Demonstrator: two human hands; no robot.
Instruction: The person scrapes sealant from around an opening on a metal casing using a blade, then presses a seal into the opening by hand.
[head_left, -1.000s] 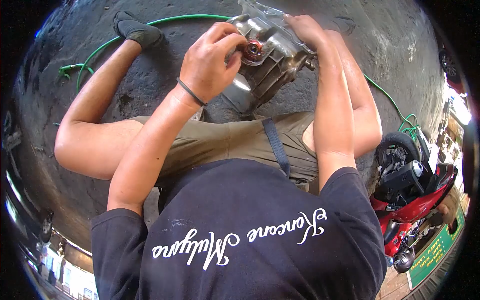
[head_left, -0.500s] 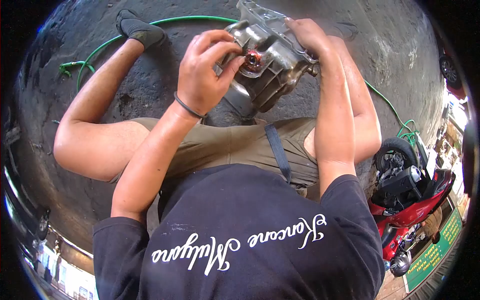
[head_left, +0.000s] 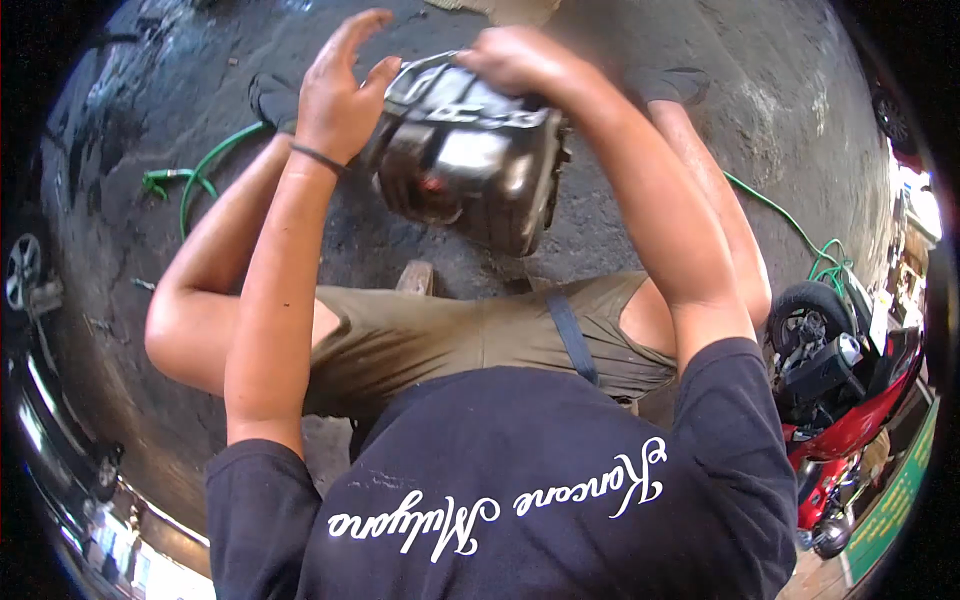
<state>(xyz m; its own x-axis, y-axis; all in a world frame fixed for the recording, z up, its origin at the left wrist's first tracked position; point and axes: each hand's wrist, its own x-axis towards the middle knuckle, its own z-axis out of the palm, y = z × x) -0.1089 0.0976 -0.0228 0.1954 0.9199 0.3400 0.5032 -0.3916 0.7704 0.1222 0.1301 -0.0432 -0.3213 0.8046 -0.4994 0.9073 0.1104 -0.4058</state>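
A grey metal gearbox housing (head_left: 480, 165), blurred by motion, is held tilted above the floor in front of my legs. A reddish smear shows faintly on its near left side. My right hand (head_left: 515, 60) is wrapped over the far rim of the housing, its fingertips partly hidden. My left hand (head_left: 345, 100) is raised at the housing's left edge with fingers and thumb apart. Its thumb is close to the rim; whether it touches I cannot tell. Nothing shows in that palm.
A green hose (head_left: 210, 155) lies on the dark, stained floor (head_left: 170, 110) at left. A red motorcycle (head_left: 860, 430) stands at right beside a green sign (head_left: 900, 500). At the far left is a dark car (head_left: 50, 400). A wooden piece (head_left: 415, 278) shows between my legs.
The housing has swung left and turned, so its far rim now faces up more. My left hand has left the red-smeared hole and opened; my right hand moved left with the housing.
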